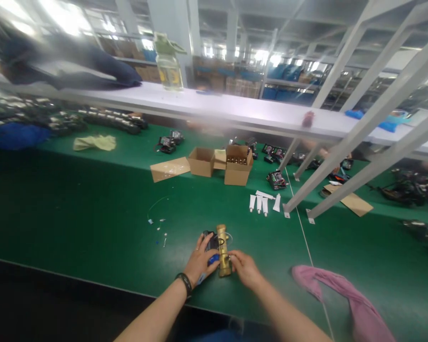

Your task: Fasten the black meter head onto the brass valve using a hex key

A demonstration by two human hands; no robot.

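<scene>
A brass pipe fitting (pixel 222 242) lies lengthwise on the green work surface, pointing away from me. Against its left side sits a black device (pixel 210 241) with a blue part (pixel 213 259) near my thumb. My left hand (pixel 199 260) is wrapped over that device, and its thumb reaches the fitting. At the fitting's right side my right hand (pixel 245 269) is closed in a pinch. Whatever is between those fingertips is too small to make out. A thin pale wire (pixel 229 237) loops out by the upper part of the fitting.
Several white tubes (pixel 259 203) lie ahead, below an open cardboard box (pixel 236 172) holding brass-coloured parts. Another box (pixel 201 162) stands beside it. Slanted metal posts (pixel 328 156) rise at right. A pink cloth (pixel 328 280) lies right; small scraps (pixel 159 228) lie left. A shelf (pixel 235 110) spans the back.
</scene>
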